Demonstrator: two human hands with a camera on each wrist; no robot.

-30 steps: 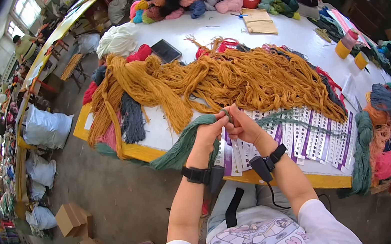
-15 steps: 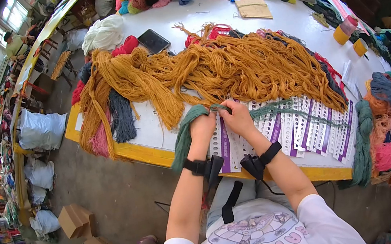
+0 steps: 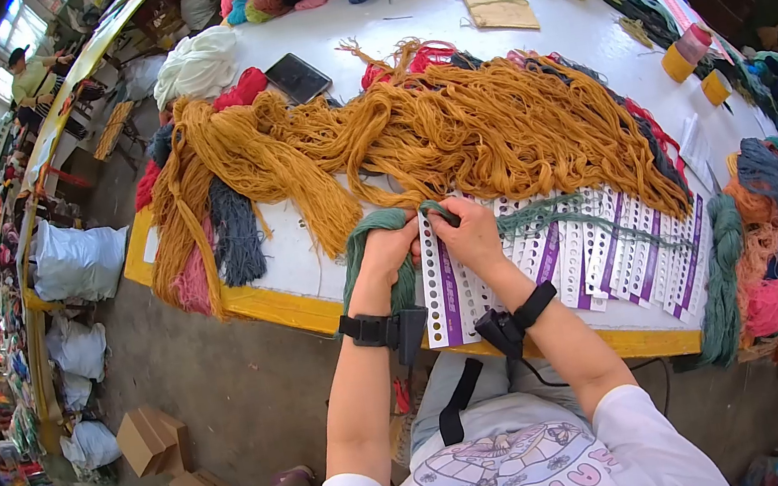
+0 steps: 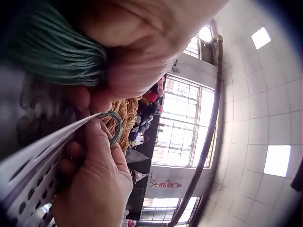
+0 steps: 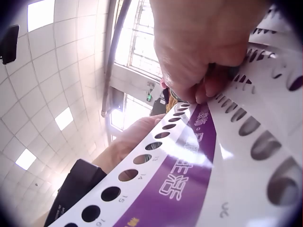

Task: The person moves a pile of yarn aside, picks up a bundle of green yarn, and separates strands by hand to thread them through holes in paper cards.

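Observation:
A thick hank of green yarn (image 3: 359, 265) drapes over my left hand (image 3: 388, 249), which grips it; the strands fan out close up in the left wrist view. My right hand (image 3: 471, 232) pinches a small green loop (image 4: 117, 126) at the far end of a white card (image 3: 434, 287). The card has a purple strip and a row of punched holes, and its far end stands between both hands. In the right wrist view the right fingers (image 5: 208, 87) press at the card's narrow far end. Part of the loop is hidden behind the fingers.
More punched cards (image 3: 602, 256) lie overlapped to the right, a green strand (image 3: 546, 214) across them. Ochre yarn (image 3: 492, 127) heaps behind the hands. A tablet (image 3: 298, 77), a notebook (image 3: 499, 3) and coloured hanks (image 3: 763, 257) lie on the table, which has a yellow edge (image 3: 288, 308).
Both hands have come from holding the green yarn in front to the card's far end, which now rises between them. The hank, earlier stretched off to the left, now hangs bunched over the left hand.

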